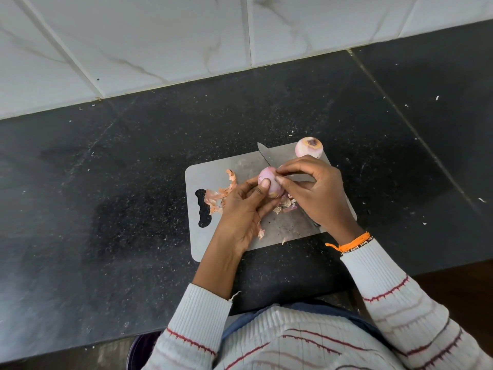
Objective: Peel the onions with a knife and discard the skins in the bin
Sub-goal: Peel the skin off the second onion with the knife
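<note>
Head view, near to far: a person's left hand (240,209) grips a pale pink onion (270,186) above a grey cutting board (282,231) on a black counter (106,182); the right hand (317,190) pinches at its skin. Loose skins (222,194) lie on the board, a knife (266,156) under the hands, and a second onion (309,147) at the far edge

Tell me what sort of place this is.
Most likely a home kitchen: a speckled black stone countertop backed by white marble-look wall tiles, with a grey plastic cutting board holding pink peeled onions, a steel knife and papery onion skins.
</note>
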A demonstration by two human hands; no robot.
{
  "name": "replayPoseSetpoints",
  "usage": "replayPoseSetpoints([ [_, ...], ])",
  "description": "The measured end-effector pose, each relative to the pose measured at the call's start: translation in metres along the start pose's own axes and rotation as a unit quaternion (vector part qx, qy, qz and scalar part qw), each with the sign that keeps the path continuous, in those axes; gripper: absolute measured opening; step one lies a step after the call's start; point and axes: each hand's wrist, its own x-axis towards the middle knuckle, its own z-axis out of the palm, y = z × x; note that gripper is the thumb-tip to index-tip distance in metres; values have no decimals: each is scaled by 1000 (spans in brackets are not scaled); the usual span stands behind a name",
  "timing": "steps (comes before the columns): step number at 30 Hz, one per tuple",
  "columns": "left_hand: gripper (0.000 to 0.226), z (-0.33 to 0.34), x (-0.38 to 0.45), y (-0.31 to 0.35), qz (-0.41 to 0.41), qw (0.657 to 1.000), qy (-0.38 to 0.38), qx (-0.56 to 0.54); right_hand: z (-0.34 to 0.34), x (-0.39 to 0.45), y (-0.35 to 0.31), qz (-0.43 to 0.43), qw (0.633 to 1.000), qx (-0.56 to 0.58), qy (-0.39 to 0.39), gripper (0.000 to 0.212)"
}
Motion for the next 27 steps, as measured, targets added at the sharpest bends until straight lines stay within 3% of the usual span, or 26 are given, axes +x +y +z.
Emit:
replayPoseSetpoints([
  [6, 45, -4, 2, -1, 27, 998, 15, 60, -1, 2, 5, -16, 1000, -18, 0, 9],
  [17, 42, -4, 1, -6, 38, 992, 8, 121, 2, 0, 7, -22, 998, -60, 14, 5],
  [20, 43, -5, 1, -6, 24, 995, 16, 100, 1, 0, 10, 0, 999, -30, 11, 4],
  [24, 32, -7, 3, -5, 8, 996, 28, 84, 0, -3, 16, 75, 996, 52, -23, 18],
  [27, 36, -5, 2, -4, 5, 996, 27, 81, 0, -2, 13, 72, 996, 52, -30, 15],
])
